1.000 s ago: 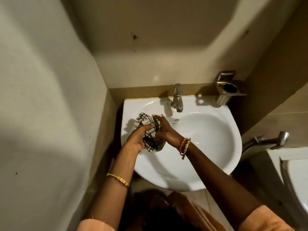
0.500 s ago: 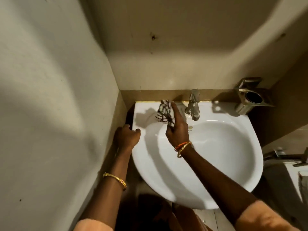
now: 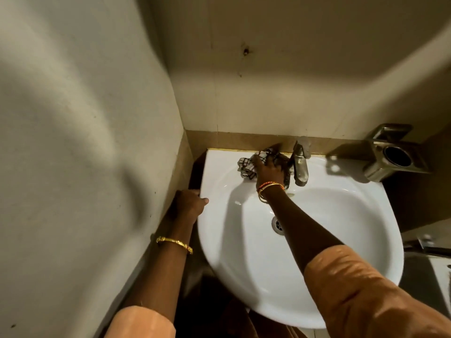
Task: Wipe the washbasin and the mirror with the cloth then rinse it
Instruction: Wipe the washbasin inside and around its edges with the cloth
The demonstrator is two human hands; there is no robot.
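Since half a second back, the right hand [image 3: 269, 170] has pushed the cloth [image 3: 249, 164] further along the back ledge of the washbasin [image 3: 341, 240], so it's now pressed right up near the back edge, just left of the tap [image 3: 300, 168]. Before that the cloth was dangling off the fingers a bit lower on the ledge; now it's flattened under the palm. A second ago both hands were bunching it up together over the bowl, so the left one has let go since then.

Right hand is clamped down on the checked black-and-white cloth, fingers spread over it, with part of the fabric poking out to the left and a bit trailing under the wrist toward the tap. Orange and gold bangles [image 3: 268, 190] sit on that wrist.

Left hand [image 3: 189, 206] is gripping the left rim of the washbasin, fingers curled closed around the edge with the thumb on top, same spot as half a second ago. Gold bangle [image 3: 174, 243] further down that forearm.

Drain [image 3: 277, 224] is partly hidden behind the right forearm. No water visible coming out of the tap as far as I can tell. Off to the right on the wall there's a metal holder [image 3: 390, 154] with a round opening. Mirror isn't in shot. Peach sleeves [image 3: 366, 301] at the bottom of the view.
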